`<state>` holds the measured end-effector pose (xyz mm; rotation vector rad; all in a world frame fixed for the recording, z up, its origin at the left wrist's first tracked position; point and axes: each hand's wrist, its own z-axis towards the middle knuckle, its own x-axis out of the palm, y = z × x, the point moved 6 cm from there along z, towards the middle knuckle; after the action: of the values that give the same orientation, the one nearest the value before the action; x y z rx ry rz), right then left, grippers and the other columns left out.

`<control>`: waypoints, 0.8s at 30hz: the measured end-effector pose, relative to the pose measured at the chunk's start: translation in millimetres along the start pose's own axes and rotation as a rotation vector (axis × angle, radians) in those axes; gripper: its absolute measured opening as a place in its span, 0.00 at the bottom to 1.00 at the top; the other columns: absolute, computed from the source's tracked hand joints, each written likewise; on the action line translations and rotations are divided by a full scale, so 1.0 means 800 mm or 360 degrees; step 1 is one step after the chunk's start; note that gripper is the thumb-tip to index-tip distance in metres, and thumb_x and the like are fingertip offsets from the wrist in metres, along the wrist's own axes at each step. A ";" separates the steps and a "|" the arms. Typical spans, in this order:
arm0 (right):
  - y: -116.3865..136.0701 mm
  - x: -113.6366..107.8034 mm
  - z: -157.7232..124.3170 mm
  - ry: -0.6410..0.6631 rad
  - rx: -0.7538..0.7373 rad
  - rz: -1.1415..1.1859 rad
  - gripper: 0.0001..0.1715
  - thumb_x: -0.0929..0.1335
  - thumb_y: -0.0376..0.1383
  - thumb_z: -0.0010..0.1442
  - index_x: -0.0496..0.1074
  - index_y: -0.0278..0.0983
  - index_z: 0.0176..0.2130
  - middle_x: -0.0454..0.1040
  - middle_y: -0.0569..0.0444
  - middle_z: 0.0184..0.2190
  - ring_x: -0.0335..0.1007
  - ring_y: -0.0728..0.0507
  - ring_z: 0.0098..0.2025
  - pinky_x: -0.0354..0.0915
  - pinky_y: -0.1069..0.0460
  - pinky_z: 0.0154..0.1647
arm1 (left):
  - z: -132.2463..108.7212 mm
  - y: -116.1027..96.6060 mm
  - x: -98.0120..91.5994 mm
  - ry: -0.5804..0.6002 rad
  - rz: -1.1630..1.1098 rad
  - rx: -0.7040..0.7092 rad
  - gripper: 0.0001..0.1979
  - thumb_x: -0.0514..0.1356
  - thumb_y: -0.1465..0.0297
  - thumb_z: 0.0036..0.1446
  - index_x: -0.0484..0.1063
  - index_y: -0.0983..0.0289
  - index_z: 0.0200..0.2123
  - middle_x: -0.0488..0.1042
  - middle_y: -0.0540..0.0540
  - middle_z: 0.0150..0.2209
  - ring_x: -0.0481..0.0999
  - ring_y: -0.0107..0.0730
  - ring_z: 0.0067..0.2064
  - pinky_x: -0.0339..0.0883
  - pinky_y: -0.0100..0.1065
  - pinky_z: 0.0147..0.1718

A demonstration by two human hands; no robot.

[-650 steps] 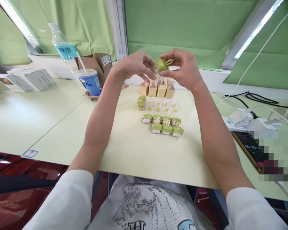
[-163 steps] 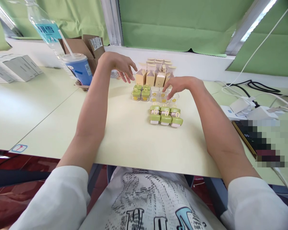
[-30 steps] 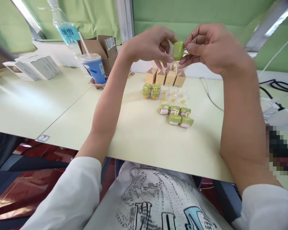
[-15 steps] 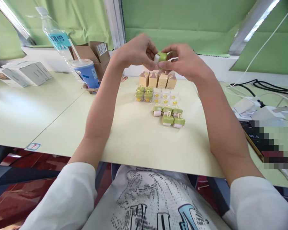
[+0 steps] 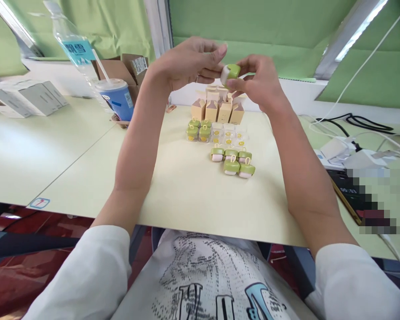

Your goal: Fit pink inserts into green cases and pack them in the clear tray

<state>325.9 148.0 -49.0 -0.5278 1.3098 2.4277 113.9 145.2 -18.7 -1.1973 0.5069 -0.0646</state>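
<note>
A small rounded green-and-white case [image 5: 232, 73] is raised above the far part of the table. My right hand [image 5: 260, 80] pinches it by the green side. My left hand [image 5: 200, 62] has its fingers stretched out and its thumb lifted, with fingertips at or touching the white side. Below, several similar green-and-white cases with cream loops [image 5: 232, 166] sit in two rows. Behind them, clear plastic containers with yellow stickers [image 5: 229, 134] stand beside several green-topped ones [image 5: 199, 131]. Small open cream boxes [image 5: 218, 111] are lined up under my hands.
To the left are a blue cup with a straw [image 5: 115, 100], a clear bottle [image 5: 76, 51], an open cardboard box [image 5: 133, 73] and white boxes [image 5: 30, 98]. A phone [image 5: 351, 193], white adapters [image 5: 340, 149] and black cables [image 5: 363, 120] lie at the right.
My left thumb has lifted off the case and the left fingers have straightened. My right hand has carried the case slightly up and right, turning it a little.
</note>
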 end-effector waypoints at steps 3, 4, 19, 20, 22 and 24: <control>-0.004 -0.012 0.001 -0.0057 -0.0019 -0.0131 0.44 0.87 0.67 0.38 0.83 0.56 0.50 0.88 0.51 0.60 0.86 0.25 0.51 0.83 0.23 0.52 | -0.011 -0.015 -0.004 0.0019 0.0093 0.0171 0.14 0.74 0.53 0.74 0.88 0.58 0.42 0.87 0.56 0.31 0.89 0.47 0.45 0.80 0.48 0.56; -0.005 -0.014 0.001 -0.0034 -0.0028 -0.0149 0.43 0.86 0.66 0.41 0.83 0.55 0.51 0.87 0.50 0.62 0.87 0.24 0.53 0.84 0.22 0.53 | -0.013 -0.018 -0.008 -0.0027 0.0089 0.0188 0.13 0.75 0.54 0.72 0.88 0.55 0.40 0.87 0.56 0.30 0.89 0.49 0.45 0.80 0.49 0.56; -0.042 0.010 0.011 0.0272 -0.0084 -0.0590 0.32 0.83 0.52 0.60 0.87 0.44 0.60 0.88 0.44 0.60 0.88 0.27 0.51 0.84 0.32 0.55 | -0.010 -0.012 -0.011 -0.0036 0.0151 0.0169 0.13 0.82 0.54 0.56 0.89 0.53 0.37 0.93 0.58 0.43 0.88 0.49 0.47 0.80 0.54 0.57; -0.048 0.017 0.012 0.0329 -0.0111 -0.0640 0.32 0.84 0.50 0.59 0.88 0.43 0.60 0.88 0.44 0.59 0.88 0.27 0.51 0.83 0.31 0.58 | -0.009 -0.011 -0.013 -0.0055 0.0166 0.0178 0.15 0.83 0.54 0.54 0.89 0.54 0.37 0.93 0.59 0.43 0.88 0.50 0.47 0.80 0.55 0.57; -0.065 0.031 0.016 0.0407 -0.0168 -0.0728 0.32 0.85 0.47 0.58 0.88 0.42 0.59 0.89 0.43 0.58 0.87 0.27 0.54 0.81 0.30 0.63 | -0.006 -0.006 -0.011 -0.0027 0.0205 0.0166 0.16 0.84 0.52 0.52 0.89 0.53 0.36 0.93 0.57 0.43 0.88 0.50 0.47 0.80 0.55 0.56; -0.085 0.046 0.021 0.0452 -0.0200 -0.0768 0.31 0.85 0.45 0.58 0.88 0.42 0.59 0.90 0.42 0.58 0.87 0.26 0.55 0.80 0.30 0.66 | -0.003 -0.001 -0.004 0.0057 0.0236 0.0152 0.15 0.84 0.50 0.52 0.89 0.49 0.35 0.93 0.55 0.43 0.88 0.51 0.49 0.80 0.53 0.56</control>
<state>321.6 202.0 -106.3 -1.1141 0.9823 2.0872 110.2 144.1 -17.8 -1.0639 0.6160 0.0165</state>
